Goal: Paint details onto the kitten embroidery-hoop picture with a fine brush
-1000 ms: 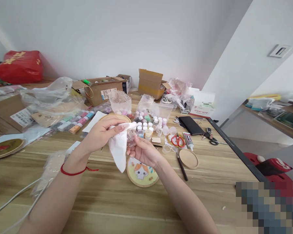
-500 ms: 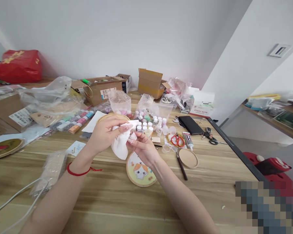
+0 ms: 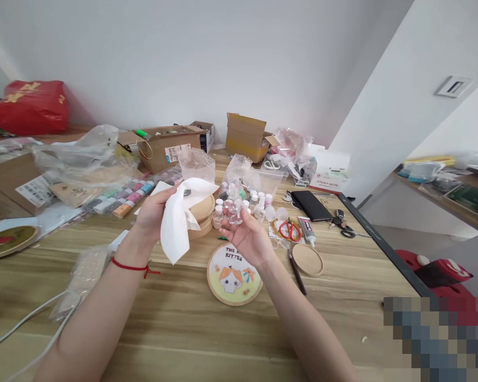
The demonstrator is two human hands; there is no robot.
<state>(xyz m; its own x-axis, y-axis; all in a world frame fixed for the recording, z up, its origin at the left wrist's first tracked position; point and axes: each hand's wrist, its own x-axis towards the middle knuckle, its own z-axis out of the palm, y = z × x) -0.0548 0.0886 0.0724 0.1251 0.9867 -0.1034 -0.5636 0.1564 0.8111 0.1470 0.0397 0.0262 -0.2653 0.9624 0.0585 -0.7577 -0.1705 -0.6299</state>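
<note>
- One red bag [image 3: 30, 107], at the far left, standing behind open plastic wrapping [image 3: 79, 154].
- One hoop [image 3: 8, 242], flat near the table's left edge.
- Several colored tubes [image 3: 123, 202], lying side by side in rows.
- Left hand [image 3: 153, 212], mine: raised above the table, grasping a white tissue [image 3: 177, 228] that hangs below the fingers; a small dark round piece shows at its top, too small for me to identify.
- Wooden discs [image 3: 202, 212], stacked just beyond the tissue.
- One kitten hoop [image 3: 234, 278], flat, picture up, below and between my hands.
- Clear jar [image 3: 235, 212], held up in the fingertips of my right hand [image 3: 250, 240], in front of the capped bottles.
- Red pliers [image 3: 290, 230], beside a glue tube [image 3: 307, 231].
- One black wallet [image 3: 310, 205], keys [image 3: 338, 218] beside it.
</note>
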